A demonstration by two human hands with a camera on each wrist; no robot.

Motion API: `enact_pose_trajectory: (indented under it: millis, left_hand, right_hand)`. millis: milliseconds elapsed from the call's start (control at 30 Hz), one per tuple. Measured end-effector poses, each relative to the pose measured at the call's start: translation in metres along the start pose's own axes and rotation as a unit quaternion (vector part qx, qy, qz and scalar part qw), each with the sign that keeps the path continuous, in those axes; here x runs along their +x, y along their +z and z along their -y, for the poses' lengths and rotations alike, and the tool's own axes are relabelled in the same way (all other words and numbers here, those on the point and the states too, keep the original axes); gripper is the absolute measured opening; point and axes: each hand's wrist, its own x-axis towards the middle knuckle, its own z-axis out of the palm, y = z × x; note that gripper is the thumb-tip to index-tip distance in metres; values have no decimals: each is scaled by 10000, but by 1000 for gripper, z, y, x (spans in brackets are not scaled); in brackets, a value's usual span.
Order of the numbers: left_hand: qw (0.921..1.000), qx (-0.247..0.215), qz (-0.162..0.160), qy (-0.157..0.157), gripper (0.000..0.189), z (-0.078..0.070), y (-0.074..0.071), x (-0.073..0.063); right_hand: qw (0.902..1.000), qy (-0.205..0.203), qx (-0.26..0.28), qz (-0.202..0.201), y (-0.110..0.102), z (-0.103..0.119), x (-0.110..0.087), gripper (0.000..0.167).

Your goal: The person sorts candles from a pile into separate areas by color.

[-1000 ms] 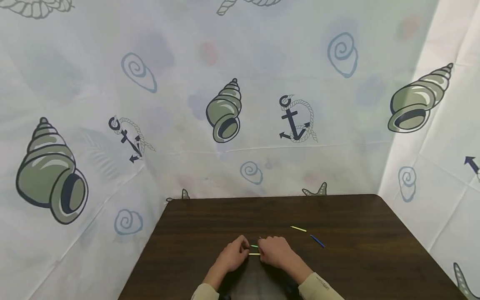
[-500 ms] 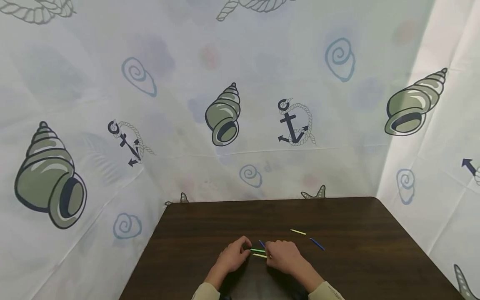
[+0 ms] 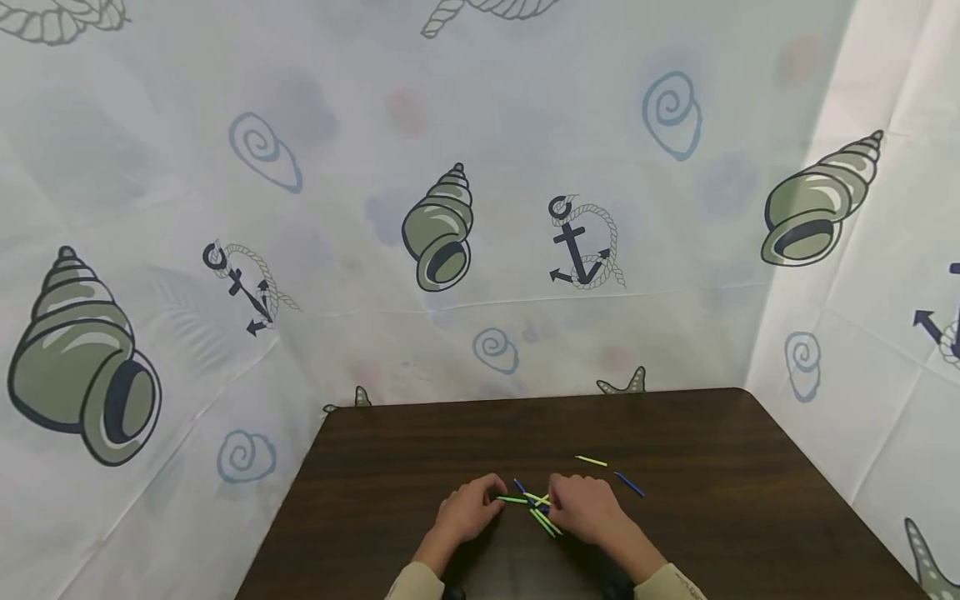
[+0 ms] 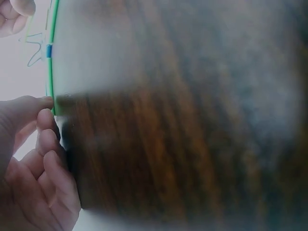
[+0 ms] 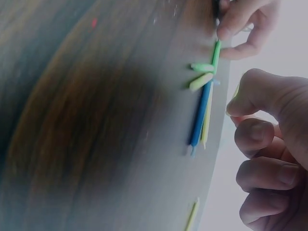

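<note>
Several thin candles in green, yellow and blue lie crossed in a small pile between my hands. My left hand [image 3: 468, 507] pinches the outer end of a green candle [image 4: 50, 77] between thumb and index finger. On the pile's other side, my right hand [image 3: 585, 504] holds a yellow candle [image 5: 236, 90] by thumb and fingertip, mostly hidden behind the thumb. A blue candle [image 5: 200, 115] lies along another yellow candle [image 5: 207, 118] in the right wrist view. Two candles [image 3: 543, 522] of the pile slant toward the near side.
A loose yellow candle [image 3: 592, 461] and a loose blue candle [image 3: 630, 484] lie beyond my right hand. The dark wooden table [image 3: 420, 442] ends at its back edge before a white curtain [image 3: 525, 142] printed with shells and anchors.
My right hand has shifted right, away from my left. More of the pile shows between the hands, with green and yellow candles now spread and crossed. The left hand stays nearly in place.
</note>
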Motion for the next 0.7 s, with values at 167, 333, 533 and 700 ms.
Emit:
enact_pose_trajectory:
  millis: [167, 333, 533, 700]
  left_hand:
    - [10000, 24, 18, -22, 13, 0, 1, 1]
    - [10000, 78, 23, -9, 13, -1, 0, -1]
    - [9999, 79, -99, 12, 12, -3, 1, -4]
    - [9999, -8, -98, -53, 11, -2, 2, -5]
  right_hand:
    - [9999, 8, 87, 79, -4, -7, 1, 21]
    - [9999, 139, 26, 85, -11, -15, 3, 23]
    - [9989, 449, -101, 67, -22, -31, 7, 23]
    - [9977, 677, -86, -4, -29, -49, 10, 21]
